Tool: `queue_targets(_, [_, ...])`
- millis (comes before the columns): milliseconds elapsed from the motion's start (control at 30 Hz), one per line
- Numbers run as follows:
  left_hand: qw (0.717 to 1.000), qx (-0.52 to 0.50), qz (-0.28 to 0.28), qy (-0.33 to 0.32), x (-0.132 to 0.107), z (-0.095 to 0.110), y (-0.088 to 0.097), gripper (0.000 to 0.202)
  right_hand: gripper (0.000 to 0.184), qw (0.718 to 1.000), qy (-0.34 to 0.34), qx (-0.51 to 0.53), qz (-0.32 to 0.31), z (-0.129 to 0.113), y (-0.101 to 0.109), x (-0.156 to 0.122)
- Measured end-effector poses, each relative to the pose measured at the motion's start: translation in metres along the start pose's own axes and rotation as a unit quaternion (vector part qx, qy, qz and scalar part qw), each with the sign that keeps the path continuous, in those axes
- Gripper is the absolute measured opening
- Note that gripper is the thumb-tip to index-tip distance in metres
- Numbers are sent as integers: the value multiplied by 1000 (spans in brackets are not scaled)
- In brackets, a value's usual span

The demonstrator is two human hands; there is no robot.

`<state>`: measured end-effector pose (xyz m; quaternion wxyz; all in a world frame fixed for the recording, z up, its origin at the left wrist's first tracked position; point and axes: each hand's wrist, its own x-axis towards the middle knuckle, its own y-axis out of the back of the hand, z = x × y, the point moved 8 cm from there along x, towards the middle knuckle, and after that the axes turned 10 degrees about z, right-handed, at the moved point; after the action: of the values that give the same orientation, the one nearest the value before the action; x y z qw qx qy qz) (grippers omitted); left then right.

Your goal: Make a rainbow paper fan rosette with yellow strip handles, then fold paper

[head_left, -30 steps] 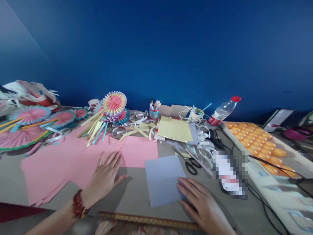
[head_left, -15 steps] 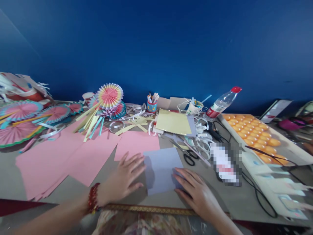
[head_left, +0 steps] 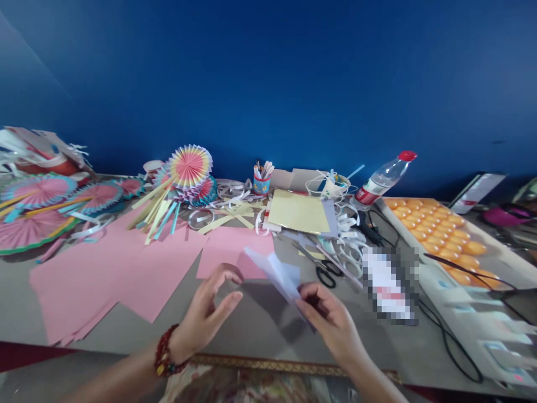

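My right hand (head_left: 329,319) pinches the near corner of a pale lavender paper sheet (head_left: 277,271) and holds it lifted off the grey table (head_left: 260,330), tilted up to the left. My left hand (head_left: 207,313), with a red bead bracelet at the wrist, hovers just left of the sheet with fingers curved and apart, holding nothing. Pink paper sheets (head_left: 121,268) lie flat to the left and behind the hands.
Black-handled scissors (head_left: 323,271) lie right of the lifted sheet. Behind are a yellow paper pad (head_left: 298,211), paper strips, folded paper fans (head_left: 189,167), a pen cup (head_left: 261,183) and a plastic bottle (head_left: 384,179). A long box printed with oranges (head_left: 436,235) and black cables fill the right.
The lavender sheet lay flat under my right hand; now that hand has lifted it by its corner. My left hand moved right from the pink paper and rose off the table.
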<state>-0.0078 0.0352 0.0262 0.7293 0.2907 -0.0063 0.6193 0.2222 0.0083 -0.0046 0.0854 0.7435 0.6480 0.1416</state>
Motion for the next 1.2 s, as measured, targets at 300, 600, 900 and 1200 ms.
queue_targets(300, [999, 19, 17, -44, 5, 18, -26, 19, 12, 992, 59, 102, -47, -33, -65, -8])
queue_targets(600, [897, 307, 16, -317, 29, 52, -4, 36, 41, 803, 509, -264, 160, -118, -6, -34])
queue_targets(900, [862, 383, -86, -320, 2, 17, -33, 27, 22, 819, 447, -358, 38, -61, -24, -8])
queue_targets(1200, [844, 409, -158, -308, -28, -12, -41, 18, 24, 827, 425, -365, -41, -22, -33, -18])
